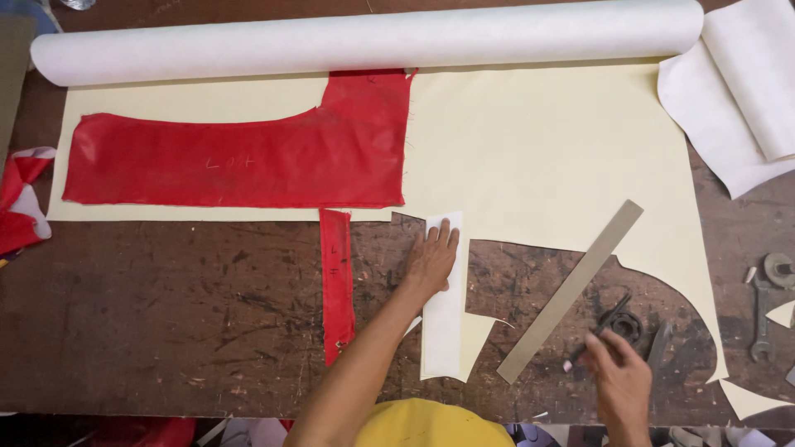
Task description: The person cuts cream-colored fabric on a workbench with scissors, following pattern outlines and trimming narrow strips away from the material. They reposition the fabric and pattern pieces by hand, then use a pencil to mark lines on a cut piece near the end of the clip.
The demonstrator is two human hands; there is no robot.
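The right hand [619,382] is closed around a dark marker [598,331] near the counter's [182,323] front edge, tip toward a metal ruler [571,290] lying diagonally just beside it. The left hand [431,261] lies flat, fingers spread (gripping nothing), pressing on a white strip [443,331]. Just left of that lies a narrow red strip [336,285]. Beyond, a cream sheet [538,149] spreads across the counter with a large red piece [248,157] on it. Farthest back sits a white roll [373,37].
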